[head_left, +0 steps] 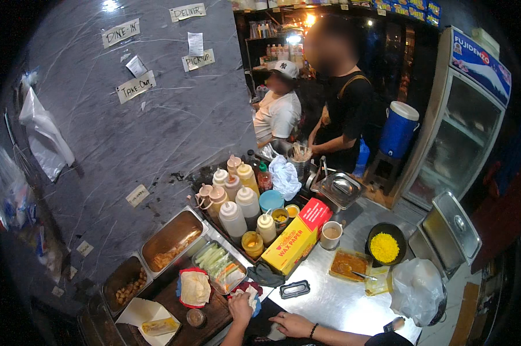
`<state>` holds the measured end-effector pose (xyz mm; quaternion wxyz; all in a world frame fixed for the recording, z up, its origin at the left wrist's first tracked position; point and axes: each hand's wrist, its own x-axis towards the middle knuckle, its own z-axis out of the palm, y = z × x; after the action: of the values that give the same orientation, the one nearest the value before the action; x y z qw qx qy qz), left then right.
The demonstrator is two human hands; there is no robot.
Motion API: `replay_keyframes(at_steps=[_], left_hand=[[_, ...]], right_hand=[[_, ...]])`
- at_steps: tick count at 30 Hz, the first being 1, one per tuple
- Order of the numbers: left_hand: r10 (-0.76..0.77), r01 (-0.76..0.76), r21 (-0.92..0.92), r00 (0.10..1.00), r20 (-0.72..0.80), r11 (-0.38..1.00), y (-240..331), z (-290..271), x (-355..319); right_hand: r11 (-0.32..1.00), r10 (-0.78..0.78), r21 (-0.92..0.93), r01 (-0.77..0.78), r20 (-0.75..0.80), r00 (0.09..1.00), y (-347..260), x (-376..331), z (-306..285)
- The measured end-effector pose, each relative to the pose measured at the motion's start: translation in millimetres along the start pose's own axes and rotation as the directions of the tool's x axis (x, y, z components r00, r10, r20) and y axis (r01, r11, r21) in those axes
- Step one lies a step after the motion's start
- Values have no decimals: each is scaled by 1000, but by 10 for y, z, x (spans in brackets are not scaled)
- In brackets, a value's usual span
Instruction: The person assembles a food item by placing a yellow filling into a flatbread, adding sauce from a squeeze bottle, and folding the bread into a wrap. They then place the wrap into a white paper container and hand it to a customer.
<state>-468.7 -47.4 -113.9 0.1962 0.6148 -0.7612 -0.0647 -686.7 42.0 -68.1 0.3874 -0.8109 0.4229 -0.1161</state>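
Observation:
My left hand (241, 308) is closed on a crumpled white cloth or tissue (252, 296) at the edge of the brown board. Dark red and blue material shows beneath it. My right hand (293, 324), with a beaded bracelet at the wrist, is just to the right, holding nothing, fingers stretched toward the left. A pale flatbread (195, 288) lies in a red-edged wrapper left of my left hand, and a small round cup (196, 318) stands below it. Beyond sits a clear tub of cut vegetables (219, 260). A black oblong object (295, 289) lies on the steel counter.
Steel pans (171, 239) and a paper tray (151, 317) holding a roll are at left. Squeeze bottles (233, 219), a yellow wax paper box (292, 245) and a mug (331, 235) stand beyond. Yellow food fills a black bowl (385, 248). Two people (347, 109) stand behind the counter.

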Motion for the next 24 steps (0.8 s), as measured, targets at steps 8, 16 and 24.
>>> replay_keyframes(at_steps=[8,16,24], left_hand=[[-22,21,18,1000,22,1000,12,-13,2],[26,-24,69,999,-30,997,32,-9,75],[12,-11,-63,1000,12,998,-81,21,-53]], right_hand=[[998,-59,-1,59,39,998,-78,48,131],[994,-54,-91,53,-11,998,-166,9,121],[998,7,-64,-12,-86,996,-264,-6,169]])
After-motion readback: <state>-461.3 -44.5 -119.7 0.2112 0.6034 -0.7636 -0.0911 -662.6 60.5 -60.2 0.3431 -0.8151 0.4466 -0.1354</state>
